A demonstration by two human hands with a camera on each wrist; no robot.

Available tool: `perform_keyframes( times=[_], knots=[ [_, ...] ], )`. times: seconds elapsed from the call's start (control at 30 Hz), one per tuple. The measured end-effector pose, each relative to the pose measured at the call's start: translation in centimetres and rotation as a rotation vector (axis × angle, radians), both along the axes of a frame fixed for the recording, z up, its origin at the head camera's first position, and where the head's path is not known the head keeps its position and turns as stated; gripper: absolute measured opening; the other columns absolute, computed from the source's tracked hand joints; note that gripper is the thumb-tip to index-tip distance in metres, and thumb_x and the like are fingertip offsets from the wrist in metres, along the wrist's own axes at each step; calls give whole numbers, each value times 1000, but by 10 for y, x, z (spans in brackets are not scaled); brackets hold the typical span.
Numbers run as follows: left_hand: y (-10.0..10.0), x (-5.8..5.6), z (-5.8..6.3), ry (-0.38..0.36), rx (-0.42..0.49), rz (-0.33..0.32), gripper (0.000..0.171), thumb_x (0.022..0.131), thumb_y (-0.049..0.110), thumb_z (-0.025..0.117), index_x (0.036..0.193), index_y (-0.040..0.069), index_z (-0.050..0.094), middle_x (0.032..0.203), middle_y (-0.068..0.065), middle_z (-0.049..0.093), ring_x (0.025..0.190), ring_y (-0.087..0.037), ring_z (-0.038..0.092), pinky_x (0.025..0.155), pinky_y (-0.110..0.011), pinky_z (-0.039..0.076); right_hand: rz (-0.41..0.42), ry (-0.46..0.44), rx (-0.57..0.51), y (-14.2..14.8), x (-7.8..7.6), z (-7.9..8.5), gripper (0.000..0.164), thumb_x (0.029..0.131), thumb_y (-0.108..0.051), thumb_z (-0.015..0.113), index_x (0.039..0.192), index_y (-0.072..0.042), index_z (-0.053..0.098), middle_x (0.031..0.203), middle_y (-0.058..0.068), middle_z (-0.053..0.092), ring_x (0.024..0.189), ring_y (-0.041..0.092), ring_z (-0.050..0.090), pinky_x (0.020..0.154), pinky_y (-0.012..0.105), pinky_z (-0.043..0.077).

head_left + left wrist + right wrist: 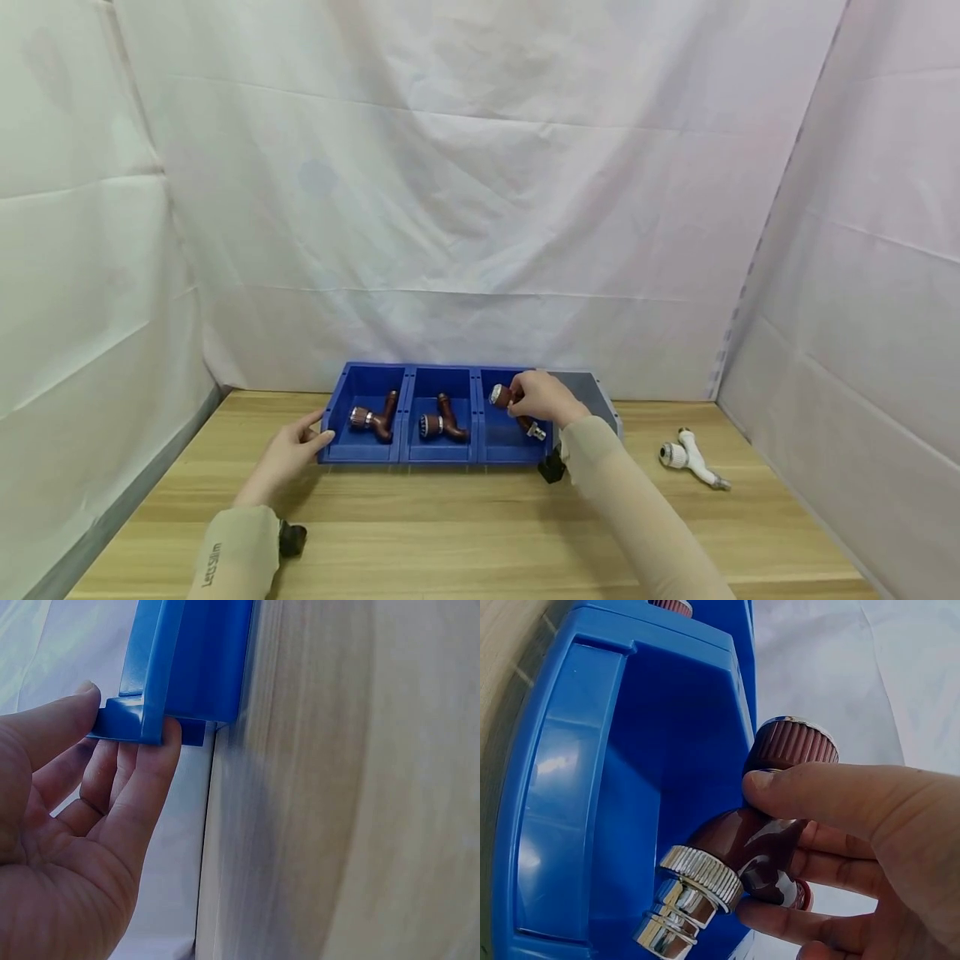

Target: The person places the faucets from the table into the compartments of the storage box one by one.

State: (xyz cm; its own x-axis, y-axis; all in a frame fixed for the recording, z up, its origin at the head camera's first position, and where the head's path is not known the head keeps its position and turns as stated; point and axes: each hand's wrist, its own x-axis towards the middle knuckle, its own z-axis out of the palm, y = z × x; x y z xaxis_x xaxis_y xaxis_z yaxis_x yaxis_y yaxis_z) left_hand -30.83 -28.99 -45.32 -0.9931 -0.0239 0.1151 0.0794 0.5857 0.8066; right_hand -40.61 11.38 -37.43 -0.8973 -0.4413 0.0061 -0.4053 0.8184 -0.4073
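Note:
My right hand [549,397] pinches a dark brown faucet [735,838] between thumb and fingers, over the third blue bin [517,455]. The faucet has a ribbed knob [795,742] and a chrome threaded outlet [676,919], tilted downward in the right wrist view. My left hand [288,450] grips the front left corner of the leftmost blue bin [154,682], thumb on one side of the rim and fingers on the other. One brown faucet [381,423] lies in that leftmost bin, and another brown faucet [448,423] lies in the middle blue bin [442,455].
A grey bin [585,388] stands at the right end of the row, partly hidden by my right hand. A white faucet [696,460] lies on the wooden table [420,533] to the right. White cloth [450,208] hangs behind the bins and at both sides.

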Motion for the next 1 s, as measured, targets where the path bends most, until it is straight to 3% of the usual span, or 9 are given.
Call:
perform_keyframes(
  times=[0.6,0.83,1.0],
  knots=[
    [-3,-2,-3,-1,3,8,58,98,22,59,143,-8,38,77,-7,52,66,-18,47,55,-28,39,-5,4,16,-3,-3,-4,8,84,-15,76,85,-14,68,75,-4,62,65,14,57,68,35,49],
    [-1,-3,-3,57,-7,3,54,97,17,62,138,-11,43,72,-5,52,61,-16,47,55,-27,40,-21,23,26,-4,-1,-1,10,83,-14,76,90,-13,69,80,-3,63,68,14,58,70,37,50],
    [0,-2,-2,49,-8,6,54,97,17,61,139,-11,43,73,-5,51,63,-17,47,56,-28,39,-24,26,33,-6,-1,-1,10,84,-15,76,91,-13,70,80,-3,63,69,14,58,71,38,50]
  ],
)
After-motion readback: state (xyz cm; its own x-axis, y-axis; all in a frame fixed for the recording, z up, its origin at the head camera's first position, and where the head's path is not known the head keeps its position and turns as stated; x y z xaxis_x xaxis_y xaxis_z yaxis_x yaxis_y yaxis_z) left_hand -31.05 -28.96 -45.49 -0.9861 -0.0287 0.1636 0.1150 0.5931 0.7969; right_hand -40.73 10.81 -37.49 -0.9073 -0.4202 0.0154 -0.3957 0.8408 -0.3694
